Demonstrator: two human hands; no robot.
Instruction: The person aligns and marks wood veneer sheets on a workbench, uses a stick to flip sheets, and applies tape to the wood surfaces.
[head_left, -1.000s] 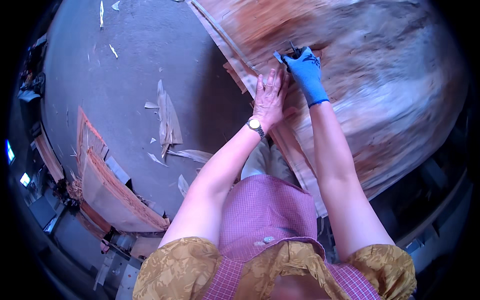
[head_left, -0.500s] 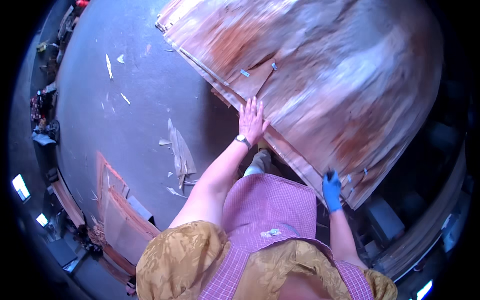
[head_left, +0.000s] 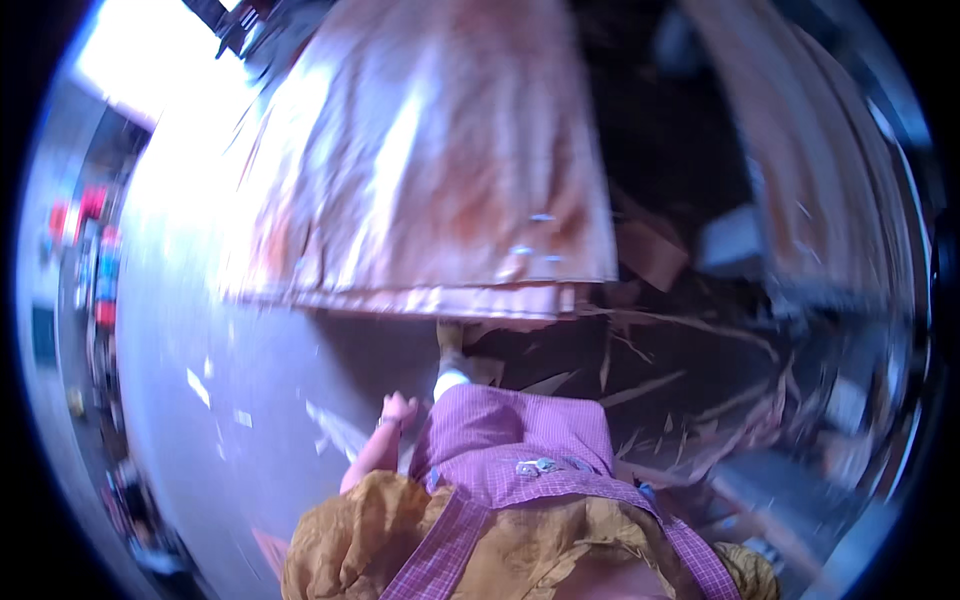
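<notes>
A stack of wood veneer sheets (head_left: 450,230), brown with pale patches, lies ahead, its near edge running across the view. Small pale blue tape pieces (head_left: 541,217) stick to the top sheet near its right corner. My bare left hand (head_left: 398,408) hangs beside my apron, apart from the stack, its fingers loosely spread and nothing in them. Motion blurs it somewhat. Of my right hand, only a bit of blue glove (head_left: 647,491) shows at the apron's right side; its fingers are hidden.
A second veneer stack (head_left: 800,170) stands at the right, beyond a dark gap. Veneer scraps (head_left: 640,390) and strips litter the floor below the stacks. Paler shards (head_left: 335,430) lie left of my hand. Bright light floods the far left.
Both hands have come off the veneer stack and dropped back toward my body. My view has turned right, so the stack's near edge runs level and the second stack shows more.
</notes>
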